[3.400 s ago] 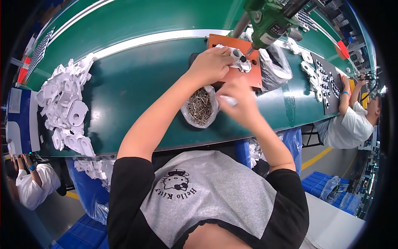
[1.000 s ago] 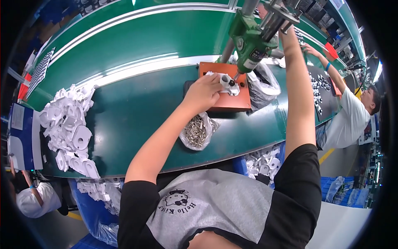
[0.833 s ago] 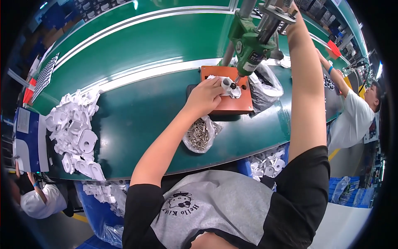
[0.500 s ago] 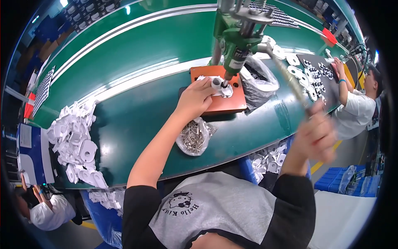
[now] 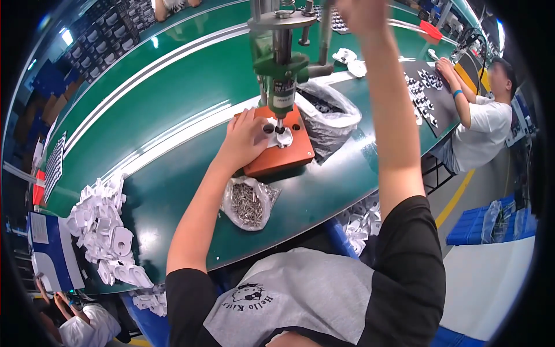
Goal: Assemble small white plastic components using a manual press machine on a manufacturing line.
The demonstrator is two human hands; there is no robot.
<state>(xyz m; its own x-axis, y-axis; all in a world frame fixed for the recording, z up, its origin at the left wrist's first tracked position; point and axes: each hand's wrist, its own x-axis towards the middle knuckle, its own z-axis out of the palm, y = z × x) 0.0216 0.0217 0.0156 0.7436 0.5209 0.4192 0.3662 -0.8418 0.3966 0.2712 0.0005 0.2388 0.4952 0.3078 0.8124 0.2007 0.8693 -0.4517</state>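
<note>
My left hand [image 5: 243, 139] lies over the left side of the orange block [image 5: 283, 159], its fingers closed on a white plastic part [image 5: 283, 139] set on top. That hand hides some of the part. A green hand press [image 5: 281, 87] stands over the block, with its thin metal tip on or just above a small black piece at the part. My right hand [image 5: 363, 17] is raised at the top edge, closed around the upper end of the press lever [image 5: 326, 34]. It is blurred and partly cut off.
A clear bag of small metal pins [image 5: 248, 203] lies before the block, a bag of black pieces [image 5: 326, 113] behind its right side. White parts [image 5: 107, 225] are heaped at the left. At the right a co-worker [image 5: 483, 115] sits by a dark mat [image 5: 430, 95]. Blue bins stand below the table.
My right hand has swung the lever upward and away from the right side. My left hand still holds the white part on the block. The whole view has shifted.
</note>
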